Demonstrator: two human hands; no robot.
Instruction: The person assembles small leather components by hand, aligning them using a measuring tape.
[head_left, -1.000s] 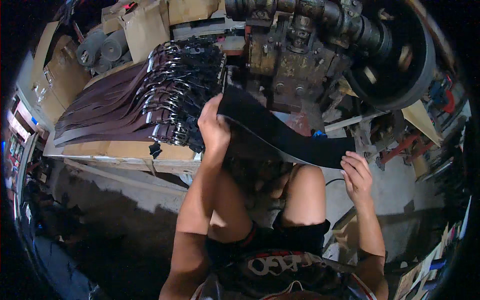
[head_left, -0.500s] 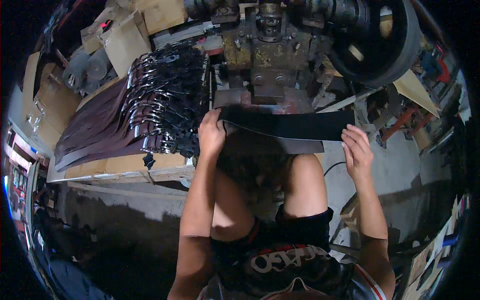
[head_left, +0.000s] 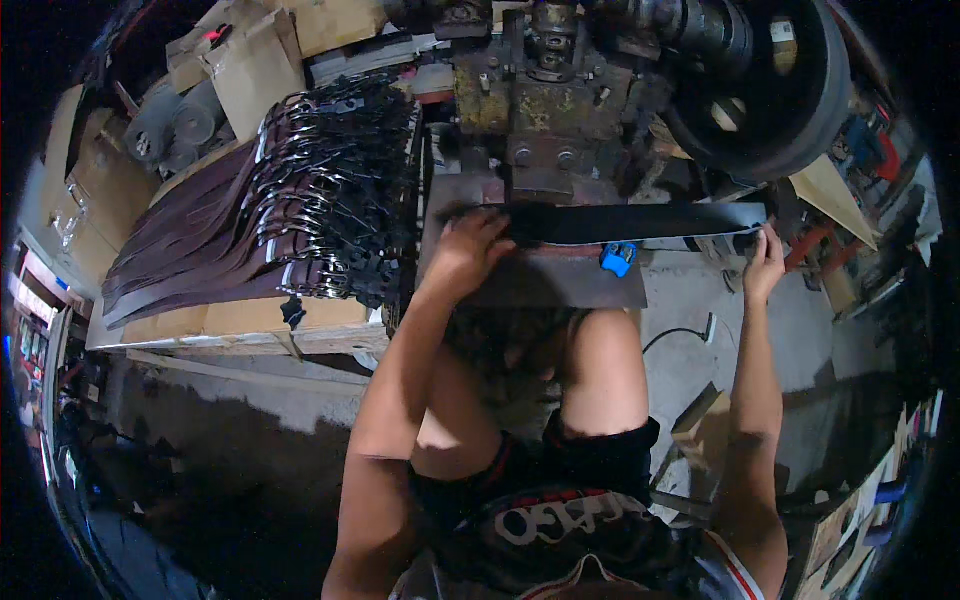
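Cluttered workshop floor spreads grey below, with cardboard boxes (head_left: 255,65) stacked at the upper left and a heavy old press (head_left: 545,95) with a big dark flywheel (head_left: 775,95) looming over the seated person. Beside the press, on a wooden tabletop (head_left: 250,320), a thick row of brown belts (head_left: 200,240) with metal buckles (head_left: 300,215) lies fanned toward its left edge.

Across the steel bed (head_left: 560,285) of the press a long black strap (head_left: 640,222) is stretched flat, running left to right just under the press head. At its left end the left hand (head_left: 465,250) presses down on the strap, fingers spread over it and curled at the tip. At the far right end the right hand (head_left: 765,262) pinches the strap's edge, holding it taut. A small blue clip (head_left: 618,258) sits at the front edge of the bed, just below the strap.

By the look of it, the step in hand is lining the strap up under the tool. The next move would call for keeping the strap square and flat, and both hands clear of the head.
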